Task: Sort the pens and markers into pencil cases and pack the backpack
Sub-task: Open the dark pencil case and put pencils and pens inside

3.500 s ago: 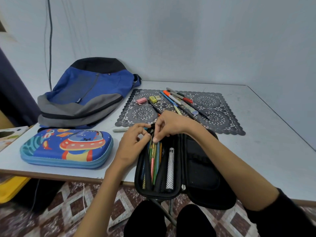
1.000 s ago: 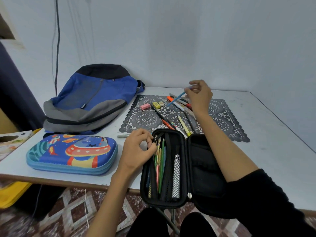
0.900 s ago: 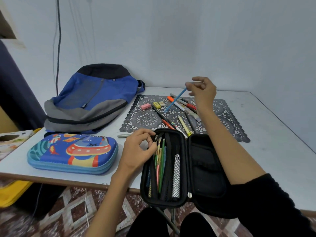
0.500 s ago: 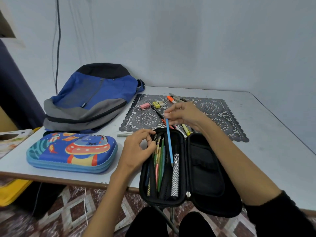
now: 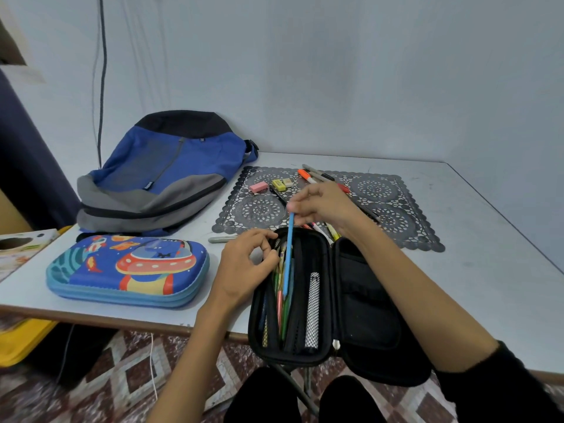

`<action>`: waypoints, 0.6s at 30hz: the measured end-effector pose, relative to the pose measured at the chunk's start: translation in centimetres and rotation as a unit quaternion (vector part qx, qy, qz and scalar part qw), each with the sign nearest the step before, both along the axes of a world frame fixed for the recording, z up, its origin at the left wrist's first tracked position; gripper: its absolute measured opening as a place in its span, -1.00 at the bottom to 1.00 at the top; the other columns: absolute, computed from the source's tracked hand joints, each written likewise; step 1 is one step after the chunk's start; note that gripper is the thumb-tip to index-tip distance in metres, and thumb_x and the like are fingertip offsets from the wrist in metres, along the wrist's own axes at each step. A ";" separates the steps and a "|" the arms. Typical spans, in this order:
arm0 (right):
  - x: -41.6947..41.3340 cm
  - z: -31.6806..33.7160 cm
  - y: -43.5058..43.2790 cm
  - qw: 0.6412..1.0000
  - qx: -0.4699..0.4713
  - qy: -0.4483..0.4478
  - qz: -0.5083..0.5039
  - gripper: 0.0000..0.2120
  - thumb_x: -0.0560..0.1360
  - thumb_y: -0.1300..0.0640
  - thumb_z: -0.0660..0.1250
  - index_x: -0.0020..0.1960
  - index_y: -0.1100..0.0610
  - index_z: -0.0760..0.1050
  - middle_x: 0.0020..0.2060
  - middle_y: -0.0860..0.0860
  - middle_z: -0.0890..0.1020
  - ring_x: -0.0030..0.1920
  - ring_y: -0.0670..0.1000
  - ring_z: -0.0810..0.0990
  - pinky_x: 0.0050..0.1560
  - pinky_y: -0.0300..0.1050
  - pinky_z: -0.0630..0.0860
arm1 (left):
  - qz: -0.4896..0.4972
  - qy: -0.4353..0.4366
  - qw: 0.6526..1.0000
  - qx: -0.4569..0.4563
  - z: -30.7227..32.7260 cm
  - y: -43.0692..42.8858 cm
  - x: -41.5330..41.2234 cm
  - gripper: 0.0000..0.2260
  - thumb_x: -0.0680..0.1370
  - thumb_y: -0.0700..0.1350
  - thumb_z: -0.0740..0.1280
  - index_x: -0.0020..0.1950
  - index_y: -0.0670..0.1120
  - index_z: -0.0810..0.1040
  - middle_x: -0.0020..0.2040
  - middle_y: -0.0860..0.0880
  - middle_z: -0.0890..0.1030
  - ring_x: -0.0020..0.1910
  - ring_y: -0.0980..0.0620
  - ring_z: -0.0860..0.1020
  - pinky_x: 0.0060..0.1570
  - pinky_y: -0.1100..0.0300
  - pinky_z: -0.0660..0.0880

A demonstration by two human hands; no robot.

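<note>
A black pencil case (image 5: 363,315) lies open at the table's near edge, with several coloured pencils under its elastic band. My right hand (image 5: 323,206) pinches the top of a light blue pencil (image 5: 287,254), whose lower end reaches down into the case's left half. My left hand (image 5: 245,265) rests at the case's upper left rim, fingers on the band. More pens and markers (image 5: 317,177) lie on the dark lace mat (image 5: 393,209) behind my right hand. A closed blue cartoon pencil case (image 5: 128,270) and a blue and grey backpack (image 5: 158,175) sit to the left.
A pink eraser (image 5: 258,186) and small yellow erasers (image 5: 282,184) lie on the mat. A grey marker (image 5: 221,239) rests on the white table (image 5: 488,254) by my left hand. A cardboard box (image 5: 21,248) stands at the left edge, and a wall closes the back.
My right hand reached to the mat, picked up the light blue pencil and carried it back; its tip now sits lower in the black case. My left hand stayed at the case.
</note>
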State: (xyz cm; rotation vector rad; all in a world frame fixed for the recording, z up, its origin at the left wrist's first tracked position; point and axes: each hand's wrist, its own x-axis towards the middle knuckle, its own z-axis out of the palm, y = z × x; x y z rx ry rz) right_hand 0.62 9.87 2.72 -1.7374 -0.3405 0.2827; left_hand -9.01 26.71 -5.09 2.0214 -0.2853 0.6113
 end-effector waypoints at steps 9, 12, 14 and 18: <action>-1.2 -1.3 0.7 0.938 -0.286 -0.063 0.184 -0.85 0.35 0.13 0.56 -0.23 0.17 0.63 -0.47 0.00 0.50 -0.47 -0.06 0.36 -0.51 -0.29 0.26 | 0.004 -0.004 1.000 0.001 -0.5 0.2 0.6 -0.80 0.35 -0.01 0.29 -0.37 -0.11 0.45 0.00 0.09 0.66 0.07 0.16 0.58 0.08 0.14 0.47; -1.1 -1.5 0.8 0.937 -0.289 -0.070 0.183 -0.85 0.34 0.13 0.57 -0.23 0.17 0.64 -0.55 -0.09 0.48 -0.49 -0.07 0.34 -0.50 -0.27 0.26 | 0.003 -0.001 1.000 0.002 -0.7 0.3 0.7 -0.81 0.35 -0.01 0.30 -0.37 -0.11 0.45 0.00 0.09 0.66 0.09 0.16 0.58 0.09 0.11 0.47; -1.2 -1.5 0.8 0.937 -0.289 -0.074 0.182 -0.85 0.33 0.12 0.57 -0.23 0.16 0.63 -0.57 -0.13 0.47 -0.50 -0.09 0.35 -0.49 -0.27 0.27 | 0.002 -0.003 1.000 0.004 -0.7 0.4 0.7 -0.81 0.35 0.00 0.30 -0.37 -0.09 0.45 0.01 0.09 0.66 0.10 0.16 0.58 0.09 0.11 0.47; -1.2 -1.7 0.8 0.936 -0.293 -0.081 0.177 -0.81 0.32 0.10 0.58 -0.23 0.15 0.60 -0.48 -0.06 0.51 -0.44 -0.05 0.41 -0.47 -0.26 0.33 | 0.000 -0.004 1.000 0.003 -0.7 0.4 0.7 -0.84 0.36 0.00 0.30 -0.37 -0.04 0.45 0.01 0.11 0.66 0.10 0.16 0.58 0.11 0.09 0.47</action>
